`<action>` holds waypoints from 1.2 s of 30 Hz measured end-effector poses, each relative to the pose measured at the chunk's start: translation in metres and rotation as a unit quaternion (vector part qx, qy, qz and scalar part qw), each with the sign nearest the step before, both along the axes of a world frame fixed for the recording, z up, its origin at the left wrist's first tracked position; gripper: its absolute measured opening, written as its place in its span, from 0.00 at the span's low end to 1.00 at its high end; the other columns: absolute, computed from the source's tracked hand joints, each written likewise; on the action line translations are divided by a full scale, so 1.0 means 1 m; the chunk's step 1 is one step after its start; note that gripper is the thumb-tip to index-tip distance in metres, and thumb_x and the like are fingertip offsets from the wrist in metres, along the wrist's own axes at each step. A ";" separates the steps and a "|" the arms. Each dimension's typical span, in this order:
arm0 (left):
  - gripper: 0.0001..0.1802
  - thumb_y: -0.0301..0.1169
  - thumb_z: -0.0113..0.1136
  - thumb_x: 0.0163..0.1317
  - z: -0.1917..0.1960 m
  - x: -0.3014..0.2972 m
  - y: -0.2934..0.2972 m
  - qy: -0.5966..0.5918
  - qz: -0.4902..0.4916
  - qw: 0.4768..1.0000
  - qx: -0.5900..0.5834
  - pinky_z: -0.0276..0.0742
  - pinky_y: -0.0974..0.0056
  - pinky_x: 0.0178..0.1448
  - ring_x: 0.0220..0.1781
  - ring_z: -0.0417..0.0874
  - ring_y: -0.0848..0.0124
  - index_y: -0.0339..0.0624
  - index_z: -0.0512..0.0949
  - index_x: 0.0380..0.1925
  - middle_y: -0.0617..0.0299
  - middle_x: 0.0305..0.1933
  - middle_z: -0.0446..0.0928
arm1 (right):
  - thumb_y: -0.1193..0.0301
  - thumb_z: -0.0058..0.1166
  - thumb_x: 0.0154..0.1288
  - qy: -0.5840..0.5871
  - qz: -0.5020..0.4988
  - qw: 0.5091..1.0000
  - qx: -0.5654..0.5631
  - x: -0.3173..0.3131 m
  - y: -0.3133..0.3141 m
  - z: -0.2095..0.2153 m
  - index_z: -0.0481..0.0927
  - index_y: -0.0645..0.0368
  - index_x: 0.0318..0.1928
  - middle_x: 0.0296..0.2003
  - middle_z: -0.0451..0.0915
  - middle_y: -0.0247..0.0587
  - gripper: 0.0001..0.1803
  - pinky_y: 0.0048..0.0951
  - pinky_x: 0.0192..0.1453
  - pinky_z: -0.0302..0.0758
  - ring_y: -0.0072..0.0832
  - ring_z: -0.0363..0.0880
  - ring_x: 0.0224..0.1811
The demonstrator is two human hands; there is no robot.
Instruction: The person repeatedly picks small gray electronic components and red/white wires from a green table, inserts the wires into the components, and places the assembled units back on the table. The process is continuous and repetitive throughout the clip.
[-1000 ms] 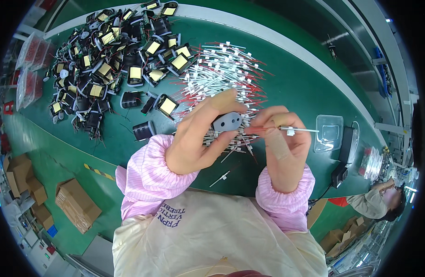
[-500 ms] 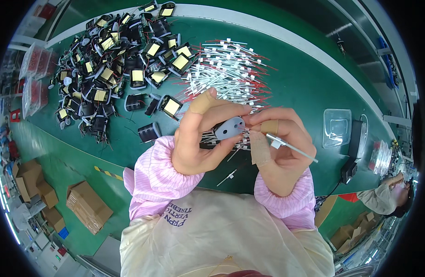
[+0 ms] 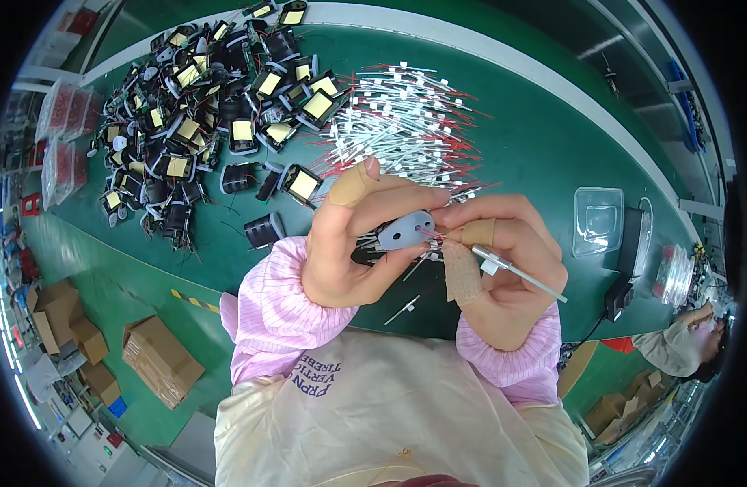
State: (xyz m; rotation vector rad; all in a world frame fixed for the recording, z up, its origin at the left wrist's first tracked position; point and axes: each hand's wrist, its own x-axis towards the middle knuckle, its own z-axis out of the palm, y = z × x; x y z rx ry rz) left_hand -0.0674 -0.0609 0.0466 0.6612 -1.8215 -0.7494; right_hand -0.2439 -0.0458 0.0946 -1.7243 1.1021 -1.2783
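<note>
Clearly, the green worktop [image 3: 532,162] is offering its widest bare stretch to the right of the wire pile [image 3: 406,122], running as far as a clear tray [image 3: 598,231] and a black bar [image 3: 631,243]. Beyond the pile, a bare strip is reaching the worktop's curving far edge; on its left, a heap of black cases [image 3: 191,122] is crowding close and leaving hardly any room. On the pile's near side, a loose wire [image 3: 402,310] is lying by itself, close to the near edge.

Both hands are meeting at the pile's near end, partly covering it. The left hand [image 3: 341,252] is gripping a grey-ended case [image 3: 406,231], fingers curving over the top and thumb pressing from below, with the holes showing. The right hand [image 3: 507,252] is pinching red wire ends [image 3: 433,234] right at the grey face; whether they are entering a hole, I cannot tell. Their white stem [image 3: 529,277] is slanting across the palm, pointing away from the pile.
</note>
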 end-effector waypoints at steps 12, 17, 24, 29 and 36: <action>0.51 0.21 0.63 0.57 -0.001 0.000 -0.003 0.012 -0.020 1.000 -0.021 0.75 0.50 0.55 0.48 0.81 0.49 0.35 0.36 0.70 0.39 0.47 0.79 | 0.86 0.64 0.49 0.010 -0.001 1.000 -0.002 -0.001 0.002 0.004 0.80 0.67 0.35 0.38 0.80 0.46 0.11 0.24 0.34 0.78 0.28 0.82 0.32; 0.51 0.22 0.63 0.58 -0.002 0.000 -0.002 0.012 -0.017 1.000 -0.022 0.75 0.50 0.55 0.48 0.81 0.49 0.34 0.36 0.70 0.38 0.48 0.79 | 0.86 0.65 0.50 0.014 -0.003 1.000 0.013 -0.001 0.005 0.007 0.80 0.67 0.35 0.39 0.80 0.46 0.11 0.25 0.34 0.78 0.28 0.82 0.33; 0.50 0.22 0.62 0.58 0.000 0.001 -0.003 0.012 -0.030 0.999 -0.019 0.75 0.50 0.54 0.48 0.81 0.49 0.34 0.36 0.70 0.38 0.48 0.79 | 0.86 0.66 0.48 0.032 0.004 0.999 -0.010 -0.001 0.003 0.007 0.80 0.67 0.35 0.39 0.80 0.47 0.12 0.26 0.35 0.78 0.31 0.82 0.33; 0.50 0.22 0.62 0.58 -0.002 0.002 -0.004 0.015 -0.032 0.999 -0.023 0.75 0.51 0.53 0.48 0.81 0.49 0.34 0.35 0.70 0.38 0.48 0.78 | 0.86 0.66 0.46 0.052 0.012 0.997 -0.048 -0.002 0.002 0.005 0.80 0.66 0.35 0.38 0.80 0.47 0.13 0.26 0.34 0.78 0.31 0.82 0.32; 0.49 0.19 0.62 0.57 -0.002 0.000 -0.004 0.030 -0.032 0.999 -0.022 0.76 0.52 0.53 0.47 0.82 0.50 0.35 0.38 0.70 0.38 0.49 0.79 | 0.87 0.66 0.46 0.057 -0.001 0.997 -0.052 0.000 0.001 0.002 0.80 0.65 0.34 0.37 0.80 0.45 0.13 0.27 0.32 0.77 0.32 0.81 0.31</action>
